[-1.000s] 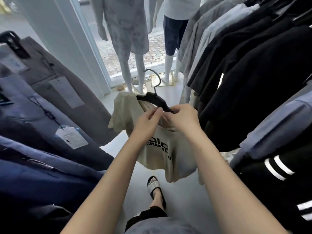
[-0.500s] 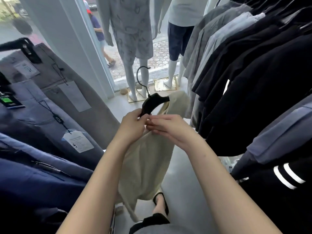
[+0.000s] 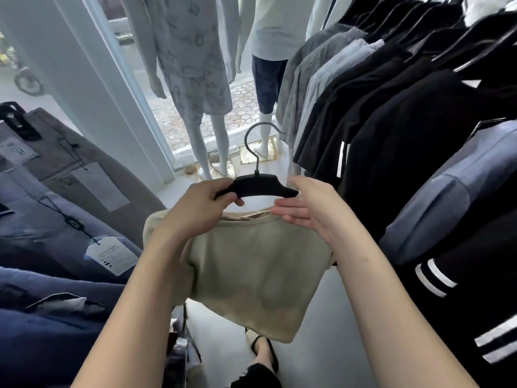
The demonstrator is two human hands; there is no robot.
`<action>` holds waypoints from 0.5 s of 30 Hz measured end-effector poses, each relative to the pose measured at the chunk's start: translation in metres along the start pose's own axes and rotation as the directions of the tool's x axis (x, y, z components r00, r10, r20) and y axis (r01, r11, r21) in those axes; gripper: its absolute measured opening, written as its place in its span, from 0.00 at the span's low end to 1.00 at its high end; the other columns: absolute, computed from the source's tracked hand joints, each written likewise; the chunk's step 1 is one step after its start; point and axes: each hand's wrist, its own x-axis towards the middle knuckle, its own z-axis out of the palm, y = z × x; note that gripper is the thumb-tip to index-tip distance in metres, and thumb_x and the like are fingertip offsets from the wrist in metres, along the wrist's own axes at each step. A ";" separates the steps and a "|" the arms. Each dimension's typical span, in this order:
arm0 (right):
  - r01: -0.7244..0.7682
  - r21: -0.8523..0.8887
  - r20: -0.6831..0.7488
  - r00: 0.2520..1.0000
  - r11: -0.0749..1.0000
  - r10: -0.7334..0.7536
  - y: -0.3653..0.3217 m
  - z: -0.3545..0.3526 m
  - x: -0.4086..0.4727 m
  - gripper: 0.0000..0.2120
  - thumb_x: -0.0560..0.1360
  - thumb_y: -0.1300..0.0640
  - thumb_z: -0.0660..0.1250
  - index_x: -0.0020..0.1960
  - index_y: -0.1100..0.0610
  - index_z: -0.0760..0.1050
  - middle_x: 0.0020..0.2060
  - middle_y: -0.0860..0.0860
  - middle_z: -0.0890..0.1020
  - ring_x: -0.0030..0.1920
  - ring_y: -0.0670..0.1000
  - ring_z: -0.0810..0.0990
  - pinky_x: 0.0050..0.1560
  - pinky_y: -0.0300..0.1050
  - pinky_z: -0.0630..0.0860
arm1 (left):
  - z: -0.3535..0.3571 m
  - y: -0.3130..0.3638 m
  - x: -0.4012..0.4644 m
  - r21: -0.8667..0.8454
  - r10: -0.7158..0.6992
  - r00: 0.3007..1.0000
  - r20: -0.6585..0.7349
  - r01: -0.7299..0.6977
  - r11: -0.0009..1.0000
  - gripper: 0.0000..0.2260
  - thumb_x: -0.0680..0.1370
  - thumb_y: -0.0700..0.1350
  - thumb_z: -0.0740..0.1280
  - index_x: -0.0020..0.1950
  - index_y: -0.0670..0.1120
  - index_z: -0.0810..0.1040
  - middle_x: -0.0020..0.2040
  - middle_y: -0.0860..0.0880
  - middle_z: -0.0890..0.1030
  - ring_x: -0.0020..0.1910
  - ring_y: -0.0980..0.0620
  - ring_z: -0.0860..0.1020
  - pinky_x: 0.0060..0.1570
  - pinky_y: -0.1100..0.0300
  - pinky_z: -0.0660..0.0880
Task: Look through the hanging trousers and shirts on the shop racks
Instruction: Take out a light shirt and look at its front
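Hanger (image 3: pixel 256 189) now level: left hand (image 3: pixel 200 208) grasping it, right hand (image 3: pixel 305 208) released beside the shirt (image 3: pixel 257 270) — ready to rehang, I'd guess.

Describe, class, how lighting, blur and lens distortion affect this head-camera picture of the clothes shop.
Head view: daylight from the shop window backlights the mannequins, and the street outside looks washed out; the black shirts on the right lose detail in shadow; the left hand and beige T-shirt are slightly motion-blurred; the wide-angle lens bows the white pillar and rack edges.
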 end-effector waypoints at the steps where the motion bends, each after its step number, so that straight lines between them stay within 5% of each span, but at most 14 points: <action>1: 0.018 0.008 -0.013 1.000 1.000 -0.018 -0.004 -0.004 -0.004 0.13 0.79 0.51 0.65 0.61 0.55 0.74 0.48 0.58 0.86 0.43 0.55 0.87 0.57 0.51 0.81 | -0.001 0.007 0.003 -0.014 0.024 1.000 -0.006 -0.024 1.000 0.09 0.80 0.44 0.62 0.48 0.53 0.81 0.43 0.57 0.83 0.37 0.55 0.76 0.38 0.61 0.70; 7: 0.177 0.015 -0.117 0.978 0.984 -0.174 -0.032 -0.033 -0.020 0.02 0.80 0.52 0.65 0.48 0.49 0.74 0.53 0.56 0.84 0.47 0.53 0.87 0.58 0.51 0.80 | 0.008 0.053 0.032 -0.066 0.178 0.982 -0.062 -0.182 0.981 0.08 0.79 0.42 0.64 0.47 0.52 0.82 0.43 0.55 0.84 0.41 0.61 0.81 0.47 0.59 0.77; 10: 0.241 0.041 -0.189 0.955 0.970 -0.229 -0.050 -0.051 -0.023 0.07 0.80 0.51 0.65 0.56 0.51 0.76 0.56 0.57 0.82 0.49 0.54 0.86 0.59 0.51 0.80 | 0.016 0.078 0.051 -0.063 0.253 0.966 -0.060 -0.257 0.964 0.08 0.79 0.42 0.65 0.47 0.52 0.82 0.40 0.52 0.84 0.38 0.65 0.80 0.38 0.73 0.71; 15: 0.378 0.127 -0.240 0.909 0.917 -0.341 -0.084 -0.073 -0.023 0.24 0.80 0.54 0.66 0.74 0.54 0.66 0.55 0.50 0.78 0.51 0.55 0.86 0.58 0.49 0.80 | 0.032 0.125 0.090 -0.133 0.402 0.915 -0.037 -0.403 0.905 0.06 0.78 0.40 0.67 0.49 0.49 0.82 0.40 0.51 0.85 0.34 0.62 0.82 0.36 0.75 0.70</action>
